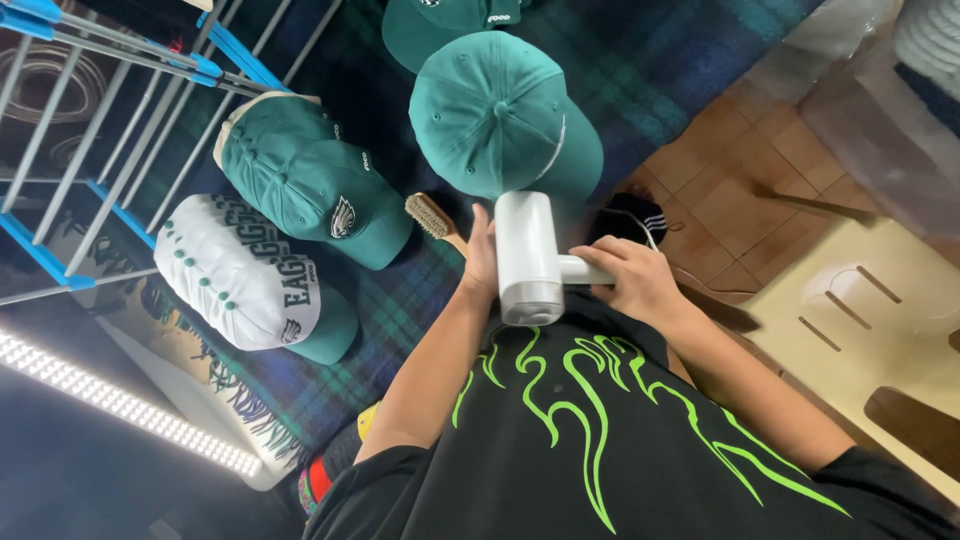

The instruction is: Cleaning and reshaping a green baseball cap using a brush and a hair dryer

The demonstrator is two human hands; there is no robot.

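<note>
My right hand (632,278) grips the side handle of a white handheld steamer (526,250), held just in front of my chest. My left hand (481,258) is pressed against the steamer's left side, its fingers hidden behind the body. Just beyond the steamer a teal green cap (490,110) lies on a dark plaid blanket (400,305). A wooden brush (432,217) lies on the blanket close to my left hand.
Another green cap (310,180) and a white-and-green cap (240,275) lie to the left, a third green cap (440,22) at the top. A drying rack (90,150) stands far left above a light strip (120,405). Tiled floor (730,170) and a cream plastic chair (860,310) are at right.
</note>
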